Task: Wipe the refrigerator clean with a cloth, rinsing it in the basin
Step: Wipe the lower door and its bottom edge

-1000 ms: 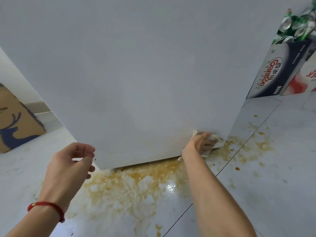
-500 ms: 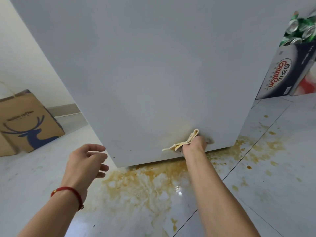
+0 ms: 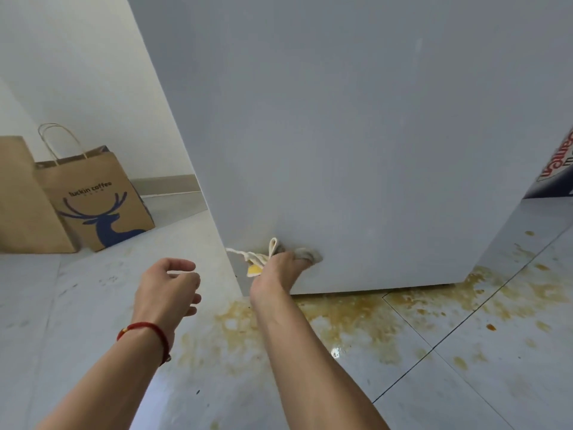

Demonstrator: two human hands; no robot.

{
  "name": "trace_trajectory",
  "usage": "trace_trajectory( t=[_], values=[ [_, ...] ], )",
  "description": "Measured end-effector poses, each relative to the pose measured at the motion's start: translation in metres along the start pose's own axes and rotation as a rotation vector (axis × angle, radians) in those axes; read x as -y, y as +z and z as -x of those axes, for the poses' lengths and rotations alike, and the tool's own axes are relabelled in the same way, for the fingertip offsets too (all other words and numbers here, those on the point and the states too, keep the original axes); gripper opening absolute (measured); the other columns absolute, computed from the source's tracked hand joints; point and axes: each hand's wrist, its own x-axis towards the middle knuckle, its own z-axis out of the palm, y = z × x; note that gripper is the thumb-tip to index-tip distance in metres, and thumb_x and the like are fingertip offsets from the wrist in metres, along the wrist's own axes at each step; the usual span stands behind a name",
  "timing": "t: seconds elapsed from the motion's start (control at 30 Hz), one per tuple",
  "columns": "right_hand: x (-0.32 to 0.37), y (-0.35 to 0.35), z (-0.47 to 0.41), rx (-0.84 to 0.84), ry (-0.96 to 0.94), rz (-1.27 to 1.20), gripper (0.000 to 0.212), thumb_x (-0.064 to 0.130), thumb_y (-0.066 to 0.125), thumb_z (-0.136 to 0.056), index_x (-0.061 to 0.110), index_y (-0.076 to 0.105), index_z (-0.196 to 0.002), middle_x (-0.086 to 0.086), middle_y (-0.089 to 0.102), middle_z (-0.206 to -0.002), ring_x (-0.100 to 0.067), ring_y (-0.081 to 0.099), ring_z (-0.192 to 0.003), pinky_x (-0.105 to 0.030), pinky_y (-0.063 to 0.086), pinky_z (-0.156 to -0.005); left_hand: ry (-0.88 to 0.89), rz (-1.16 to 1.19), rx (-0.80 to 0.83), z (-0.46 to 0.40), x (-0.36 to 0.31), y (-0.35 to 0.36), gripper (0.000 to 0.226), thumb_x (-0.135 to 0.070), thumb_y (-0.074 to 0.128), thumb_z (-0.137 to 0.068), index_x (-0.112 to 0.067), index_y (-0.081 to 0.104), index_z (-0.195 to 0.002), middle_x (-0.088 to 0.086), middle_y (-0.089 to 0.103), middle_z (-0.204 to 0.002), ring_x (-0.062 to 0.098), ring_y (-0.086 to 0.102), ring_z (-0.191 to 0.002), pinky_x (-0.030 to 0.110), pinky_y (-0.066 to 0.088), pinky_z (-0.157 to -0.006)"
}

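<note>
Two paper bags (image 3: 93,200) beside refrigerator (image 3: 356,135)

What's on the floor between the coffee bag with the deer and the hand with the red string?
Only bare grey floor with faint smudges lies between the paper bag and the left hand, as the head view shows. The yellowish spill starts further right.

bags (image 3: 93,206) left of refrigerator (image 3: 356,135) (floor) — cloth (image 3: 263,259) against it
</note>
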Motion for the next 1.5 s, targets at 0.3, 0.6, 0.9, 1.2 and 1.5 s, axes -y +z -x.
trace_trajectory(
  t=[0.3,0.6,0.9,1.2,1.5],
  values=[
    [0.019,-0.045,-0.052,0.417,-1.773,1.650,0.069,0.035,0.044,-0.107,0.029,0.010,-0.167,-0.007,-0.007,-0.174,-0.047,-0.011,-0.157,-0.076,0.002,-0.119,0.037,-0.047,-0.005,-0.015,0.009,-0.017,0.024,0.000,0.056,-0.089,-0.017,0.062,-0.105,0.012,0.069,-0.092,0.031,0.070,-0.084,0.047,0.062,-0.075],
    [0.044,-0.073,-0.136,1.312,-2.526,2.392,0.054,0.029,0.074,-0.089,0.031,0.062,-0.142,0.009,0.043,-0.161,-0.013,0.043,-0.148,-0.043,0.000,-0.129,0.040,-0.067,0.014,-0.021,0.021,-0.016,0.028,-0.001,0.055,-0.089,-0.017,0.058,-0.112,0.009,0.067,-0.091,0.030,0.070,-0.086,0.046,0.062,-0.076],
    [0.034,-0.036,-0.083,0.769,-2.384,1.857,0.074,0.014,0.051,-0.102,0.033,0.017,-0.166,0.010,0.013,-0.174,-0.019,0.004,-0.161,-0.054,0.006,-0.125,0.035,-0.107,-0.031,-0.027,0.035,-0.034,0.026,-0.003,0.055,-0.089,-0.019,0.059,-0.108,0.008,0.069,-0.088,0.031,0.071,-0.084,0.050,0.062,-0.077],
    [-0.035,-0.072,-0.115,1.410,-2.130,2.612,0.051,0.031,0.050,-0.102,0.027,0.051,-0.153,0.013,0.035,-0.166,-0.007,0.028,-0.155,-0.046,-0.028,-0.120,0.030,-0.107,0.035,-0.016,0.033,0.007,0.026,-0.003,0.057,-0.089,-0.018,0.059,-0.110,0.008,0.067,-0.091,0.031,0.071,-0.085,0.045,0.063,-0.074],
    [0.198,-0.173,-0.173,1.114,-2.123,2.538,0.072,0.000,0.032,-0.093,0.023,0.037,-0.161,0.006,0.027,-0.170,-0.021,0.024,-0.158,-0.046,0.009,-0.128,0.028,-0.119,0.019,-0.026,0.034,-0.009,0.025,-0.002,0.059,-0.092,-0.015,0.059,-0.113,0.011,0.067,-0.096,0.027,0.070,-0.083,0.043,0.062,-0.074]
  ],
)
